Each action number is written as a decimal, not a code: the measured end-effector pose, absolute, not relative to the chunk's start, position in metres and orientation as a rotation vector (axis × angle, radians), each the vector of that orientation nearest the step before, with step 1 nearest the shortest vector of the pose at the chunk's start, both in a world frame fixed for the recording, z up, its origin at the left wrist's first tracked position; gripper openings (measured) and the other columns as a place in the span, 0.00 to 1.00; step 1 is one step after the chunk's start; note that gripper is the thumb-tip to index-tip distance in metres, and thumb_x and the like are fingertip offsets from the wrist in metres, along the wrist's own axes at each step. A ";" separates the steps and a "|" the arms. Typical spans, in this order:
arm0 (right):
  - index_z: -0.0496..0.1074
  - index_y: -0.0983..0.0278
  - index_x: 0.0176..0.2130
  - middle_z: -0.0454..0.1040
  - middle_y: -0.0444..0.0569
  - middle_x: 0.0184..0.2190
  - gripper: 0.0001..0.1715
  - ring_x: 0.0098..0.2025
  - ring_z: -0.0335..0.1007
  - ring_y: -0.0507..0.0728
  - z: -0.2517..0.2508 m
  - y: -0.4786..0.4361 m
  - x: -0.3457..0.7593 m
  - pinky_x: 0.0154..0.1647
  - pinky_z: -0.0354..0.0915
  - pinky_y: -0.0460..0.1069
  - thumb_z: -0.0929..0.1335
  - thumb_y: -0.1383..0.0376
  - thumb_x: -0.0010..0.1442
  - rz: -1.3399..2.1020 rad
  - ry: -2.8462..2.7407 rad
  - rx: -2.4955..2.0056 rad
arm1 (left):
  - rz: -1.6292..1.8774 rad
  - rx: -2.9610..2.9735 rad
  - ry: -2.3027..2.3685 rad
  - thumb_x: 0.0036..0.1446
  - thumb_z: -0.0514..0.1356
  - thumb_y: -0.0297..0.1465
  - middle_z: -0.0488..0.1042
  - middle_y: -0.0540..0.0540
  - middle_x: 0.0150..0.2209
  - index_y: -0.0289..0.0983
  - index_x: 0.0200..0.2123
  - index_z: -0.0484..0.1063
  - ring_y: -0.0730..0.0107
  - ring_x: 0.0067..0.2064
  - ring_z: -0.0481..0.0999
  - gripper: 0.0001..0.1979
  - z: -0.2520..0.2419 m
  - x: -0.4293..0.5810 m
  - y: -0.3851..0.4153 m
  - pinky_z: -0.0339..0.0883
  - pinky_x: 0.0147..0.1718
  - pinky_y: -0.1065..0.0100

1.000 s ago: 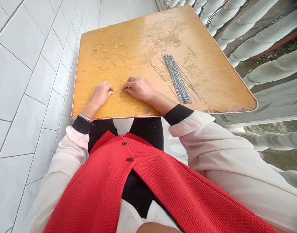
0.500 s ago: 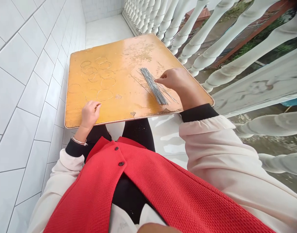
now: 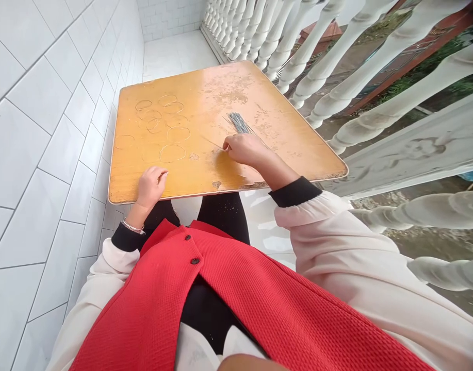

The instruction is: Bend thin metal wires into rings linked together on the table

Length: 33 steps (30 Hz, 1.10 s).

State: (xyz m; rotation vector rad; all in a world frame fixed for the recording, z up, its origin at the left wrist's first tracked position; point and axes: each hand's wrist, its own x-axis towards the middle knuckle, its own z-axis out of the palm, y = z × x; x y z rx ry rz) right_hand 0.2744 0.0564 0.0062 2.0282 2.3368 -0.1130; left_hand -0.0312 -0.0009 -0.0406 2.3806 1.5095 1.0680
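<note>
My right hand [image 3: 244, 149] is closed, thumb and fingers pinched on a thin wire [image 3: 212, 142] whose free end points left over the table. Behind and partly under that hand lies a bundle of straight grey wires [image 3: 238, 122]; its nearer part is hidden. My left hand [image 3: 151, 185] rests at the table's near left edge with fingers curled together. Whether anything is between those fingertips, I cannot make out. Just beyond it, several thin wire rings lie loosely on the board, among them a near ring [image 3: 173, 153] and a darker ring [image 3: 143, 105].
The worn yellow tabletop [image 3: 205, 175] has peeled patches and stands before my knees. A white tiled wall [image 3: 62, 129] runs close along the left. White balusters [image 3: 325, 111] line the right side, with ground and plants beyond.
My right hand has moved left from the wire bundle, and a single wire has shifted left with it. My left hand stays curled at the edge. The view has shifted slightly.
</note>
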 end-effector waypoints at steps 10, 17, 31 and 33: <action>0.79 0.69 0.49 0.78 0.62 0.50 0.22 0.50 0.75 0.66 -0.017 -0.010 0.253 0.50 0.69 0.57 0.61 0.73 0.62 0.003 2.779 1.909 | 1.015 2.373 1.566 0.63 0.58 0.27 0.81 0.44 0.37 0.37 0.36 0.78 0.65 0.39 0.77 0.08 -0.043 -0.031 -0.001 0.69 0.41 0.65; 0.68 0.79 0.62 0.65 0.72 0.65 0.33 0.67 0.62 0.74 -0.059 -0.056 0.241 0.66 0.62 0.67 0.65 0.57 0.68 0.064 2.985 1.865 | 0.959 2.382 1.553 0.64 0.57 0.27 0.80 0.43 0.36 0.36 0.36 0.78 0.65 0.39 0.77 0.08 -0.041 -0.031 -0.003 0.68 0.41 0.64; 0.80 0.55 0.51 0.80 0.48 0.53 0.25 0.48 0.76 0.61 -0.079 -0.080 0.263 0.51 0.74 0.60 0.57 0.63 0.72 -0.064 3.278 1.953 | 0.963 2.366 1.573 0.63 0.58 0.26 0.81 0.44 0.36 0.36 0.36 0.78 0.66 0.39 0.77 0.07 -0.039 -0.032 -0.005 0.68 0.41 0.66; 0.81 0.53 0.51 0.80 0.48 0.53 0.26 0.48 0.77 0.61 -0.082 -0.081 0.265 0.51 0.74 0.60 0.56 0.64 0.72 -0.112 3.321 1.949 | 0.970 2.349 1.560 0.62 0.59 0.26 0.80 0.44 0.36 0.36 0.36 0.78 0.66 0.39 0.77 0.07 -0.039 -0.032 -0.004 0.68 0.41 0.66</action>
